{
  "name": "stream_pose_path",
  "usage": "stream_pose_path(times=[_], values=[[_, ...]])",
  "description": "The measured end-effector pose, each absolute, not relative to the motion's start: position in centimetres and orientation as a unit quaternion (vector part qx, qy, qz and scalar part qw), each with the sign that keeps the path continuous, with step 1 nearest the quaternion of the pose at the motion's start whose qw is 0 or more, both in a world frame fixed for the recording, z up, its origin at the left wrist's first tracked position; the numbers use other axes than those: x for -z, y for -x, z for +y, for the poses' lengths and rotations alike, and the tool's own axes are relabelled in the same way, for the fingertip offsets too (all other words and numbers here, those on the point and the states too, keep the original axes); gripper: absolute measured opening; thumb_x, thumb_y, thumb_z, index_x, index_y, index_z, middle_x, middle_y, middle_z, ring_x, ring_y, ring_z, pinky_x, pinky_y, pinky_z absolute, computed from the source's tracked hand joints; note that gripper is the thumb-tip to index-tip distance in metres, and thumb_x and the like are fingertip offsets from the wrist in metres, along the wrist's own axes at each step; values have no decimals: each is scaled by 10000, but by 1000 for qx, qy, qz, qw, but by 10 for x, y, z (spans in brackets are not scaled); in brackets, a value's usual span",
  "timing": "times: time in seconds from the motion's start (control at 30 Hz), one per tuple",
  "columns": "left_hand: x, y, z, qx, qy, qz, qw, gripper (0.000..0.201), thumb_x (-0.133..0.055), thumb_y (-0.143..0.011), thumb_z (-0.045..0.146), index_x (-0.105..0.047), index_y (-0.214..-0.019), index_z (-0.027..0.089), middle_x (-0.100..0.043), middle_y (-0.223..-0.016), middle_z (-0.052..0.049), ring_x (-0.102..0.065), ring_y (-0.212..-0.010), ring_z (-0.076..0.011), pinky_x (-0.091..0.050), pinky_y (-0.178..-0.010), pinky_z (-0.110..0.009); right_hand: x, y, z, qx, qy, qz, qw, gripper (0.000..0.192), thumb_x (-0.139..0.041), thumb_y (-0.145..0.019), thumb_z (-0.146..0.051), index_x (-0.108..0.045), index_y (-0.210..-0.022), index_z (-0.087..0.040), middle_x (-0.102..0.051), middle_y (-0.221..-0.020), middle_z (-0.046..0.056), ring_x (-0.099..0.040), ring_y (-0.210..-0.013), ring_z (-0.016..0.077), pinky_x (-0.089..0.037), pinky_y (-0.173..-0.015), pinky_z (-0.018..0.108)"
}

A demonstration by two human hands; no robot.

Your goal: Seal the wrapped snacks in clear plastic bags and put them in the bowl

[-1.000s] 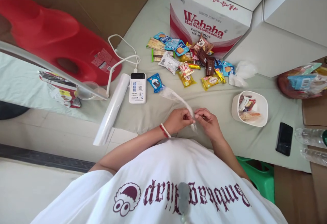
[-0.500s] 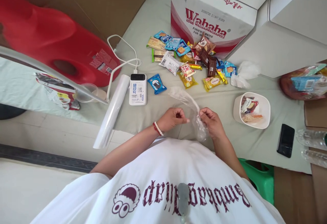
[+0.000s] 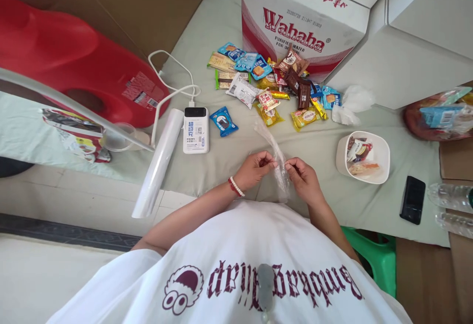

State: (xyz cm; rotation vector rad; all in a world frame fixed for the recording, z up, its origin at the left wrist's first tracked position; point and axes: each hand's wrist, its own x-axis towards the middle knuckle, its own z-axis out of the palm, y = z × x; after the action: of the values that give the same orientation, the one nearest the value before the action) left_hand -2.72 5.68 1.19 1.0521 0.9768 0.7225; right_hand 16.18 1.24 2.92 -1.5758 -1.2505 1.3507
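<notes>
A clear, crumpled plastic bag (image 3: 275,149) hangs twisted between my hands, close to my shirt. My left hand (image 3: 257,169) pinches its left side with thumb and forefinger. On the other side my right hand (image 3: 302,176) grips the bag at about the same height. The bag's upper end points away from me toward the snacks, and its lower end droops near the cloth's front edge. Beyond it lies a heap of wrapped snacks (image 3: 266,98) in several colours. A blue snack packet (image 3: 223,121) rests apart, left of the heap.
A white power bank (image 3: 196,137) with a cable and a clear plastic roll (image 3: 158,164) lie at left, near a red jug (image 3: 81,63). At right are a white bin (image 3: 342,159) holding wrappers, a black phone (image 3: 413,200) and a crumpled white bag (image 3: 354,103). A Wahaha carton (image 3: 295,33) stands behind.
My left hand has moved right and now takes hold of the bag, where before it was apart from it. The bag is drawn narrower between both hands.
</notes>
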Motion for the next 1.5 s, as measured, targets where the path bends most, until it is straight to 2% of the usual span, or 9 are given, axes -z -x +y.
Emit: stream_pose_path(times=[0.17,0.33,0.6,0.73,0.9,1.03,1.2,1.33,1.5], values=[[-5,51,58,-316,-421,461,714,463,-803,-719,583,-581,-758,178,-506,-665,54,-408,-602,-88,-339,-592,-243,-24,-183,9,-542,621,-410,391,271,-687,-888,-515,-654,-880,-246,-489,-662,-34,-390,-578,123,-334,-537,246],[2,70,52,-312,-423,463,714,427,-817,-735,552,-635,-806,172,-586,-713,31,-506,-655,-108,-417,-662,-256,-7,-197,-1,-583,626,-364,369,255,-725,-838,-487,-652,-863,-245,-451,-617,-52,-346,-548,117,-304,-515,236],[7,66,44,-306,-449,463,700,406,-813,-754,545,-683,-841,170,-705,-825,-20,-645,-794,-163,-519,-815,-316,-28,-196,1,-283,718,-493,401,245,-568,-990,-451,-657,-953,-226,-588,-792,2,-476,-678,153,-411,-672,290],[6,65,46,-320,-422,452,718,439,-800,-768,583,-666,-842,171,-743,-927,-51,-691,-849,-181,-554,-845,-344,-25,-179,7,-325,612,-671,265,219,-695,-910,-378,-692,-1077,-237,-667,-1037,63,-585,-842,199,-489,-809,341],[7,76,44,-356,-300,506,726,540,-875,-667,594,-611,-862,166,-735,-1013,-70,-736,-868,-189,-589,-816,-354,7,-173,4,-306,611,-704,195,170,-556,-929,-219,-699,-1018,-203,-644,-1132,110,-624,-1003,238,-523,-913,392],[2,76,33,-305,-368,597,644,517,-765,-769,651,-606,-913,180,-716,-973,-57,-664,-671,-143,-501,-596,-279,13,-170,-2,-277,633,-694,202,205,-535,-942,-222,-696,-1068,-199,-623,-1174,123,-629,-1022,245,-539,-920,399],[3,59,32,-269,-562,616,482,303,-805,-748,457,-668,-797,191,-598,-753,1,-518,-644,-142,-440,-660,-303,12,-165,-8,-264,637,-695,203,248,-544,-949,-239,-693,-1141,-193,-598,-1225,149,-623,-1080,274,-547,-955,438],[9,62,37,-325,-481,602,549,334,-642,-860,469,-595,-674,196,-553,-715,-1,-523,-672,-153,-455,-657,-294,15,-173,-20,-286,637,-679,225,250,-553,-951,-257,-695,-1146,-192,-585,-1268,156,-640,-1042,257,-568,-936,441],[8,76,27,-358,-326,551,679,433,-747,-769,593,-574,-731,197,-637,-827,-8,-670,-852,-206,-560,-784,-338,6,-186,-28,-321,653,-631,271,258,-572,-966,-382,-715,-1083,-201,-632,-1226,129,-643,-843,189,-580,-794,379]])
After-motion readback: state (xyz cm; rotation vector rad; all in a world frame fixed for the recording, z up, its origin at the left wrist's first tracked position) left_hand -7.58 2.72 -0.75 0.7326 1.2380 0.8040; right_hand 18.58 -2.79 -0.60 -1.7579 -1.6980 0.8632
